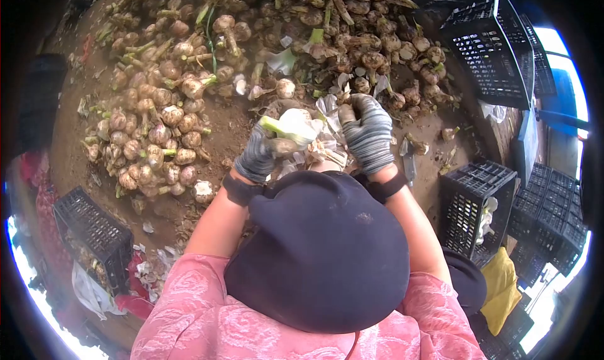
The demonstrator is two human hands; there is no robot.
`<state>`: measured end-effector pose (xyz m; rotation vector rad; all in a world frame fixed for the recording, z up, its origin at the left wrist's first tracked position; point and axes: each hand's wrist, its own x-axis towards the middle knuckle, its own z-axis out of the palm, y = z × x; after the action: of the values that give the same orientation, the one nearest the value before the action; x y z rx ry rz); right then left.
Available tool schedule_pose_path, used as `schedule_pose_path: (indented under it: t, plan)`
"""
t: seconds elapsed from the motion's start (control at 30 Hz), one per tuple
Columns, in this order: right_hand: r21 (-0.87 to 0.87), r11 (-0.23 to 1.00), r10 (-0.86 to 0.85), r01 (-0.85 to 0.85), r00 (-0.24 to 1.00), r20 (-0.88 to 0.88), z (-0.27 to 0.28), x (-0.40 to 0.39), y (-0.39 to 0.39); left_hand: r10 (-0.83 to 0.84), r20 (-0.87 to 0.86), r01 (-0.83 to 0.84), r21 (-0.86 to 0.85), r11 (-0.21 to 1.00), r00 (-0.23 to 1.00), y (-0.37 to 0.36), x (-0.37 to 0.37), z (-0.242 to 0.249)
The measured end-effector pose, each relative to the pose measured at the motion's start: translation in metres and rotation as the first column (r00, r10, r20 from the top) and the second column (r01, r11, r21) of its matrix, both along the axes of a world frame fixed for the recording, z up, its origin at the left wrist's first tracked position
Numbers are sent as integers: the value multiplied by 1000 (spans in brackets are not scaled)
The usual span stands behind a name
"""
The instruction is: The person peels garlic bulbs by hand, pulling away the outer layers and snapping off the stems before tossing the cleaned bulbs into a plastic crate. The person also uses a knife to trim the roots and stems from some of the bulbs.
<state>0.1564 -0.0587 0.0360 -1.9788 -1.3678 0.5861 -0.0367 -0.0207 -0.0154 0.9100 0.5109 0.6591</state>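
Note:
My left hand (258,153), in a grey striped glove with soiled fingertips, is closed around a garlic bulb (296,124). The bulb is white and peeled, with a short pale green stem pointing left. Close by on the right, my right hand (367,135) wears a matching glove. Its thumb and fingers are curled together beside a bit of skin, and what they hold, if anything, is hidden. Loose papery garlic skins (326,147) lie between and below the hands. Just beyond them, a whole garlic bulb (285,87) rests on the dirt.
A wide heap of unpeeled garlic (157,124) covers the ground ahead and to the left. Black plastic crates (487,51) stand at the right, with another crate (94,231) at lower left. A yellow cloth (501,289) lies by the right-hand crates.

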Motion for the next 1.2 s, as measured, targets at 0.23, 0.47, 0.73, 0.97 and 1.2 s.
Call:
schedule_pose_path:
  t: [0.23, 0.47, 0.73, 0.97, 1.2]
  plan:
    - [-85, 952, 226, -293, 866, -446, 10, -8, -6, 164, 78, -139, -251, 958, 983, -2, 10, 22]
    - [-189, 982, -191, 29, 127, -973, 8, -9, -4, 114, 146, -70, -276, 959, 983, 0, 7, 26]
    - [-117, 987, -57, -107, 451, -891, 16, -15, -8, -98, 68, 117, -397, 910, 993, 2, -4, 1]
    - [-281, 958, -273, 51, -129, -953, -14, -4, -9, 114, 66, -80, -386, 919, 991, 1, 7, 14]
    - [-125, 975, -13, -185, 513, -858, -1, -9, -8, 79, -69, -96, -303, 948, 995, -3, 7, 5]
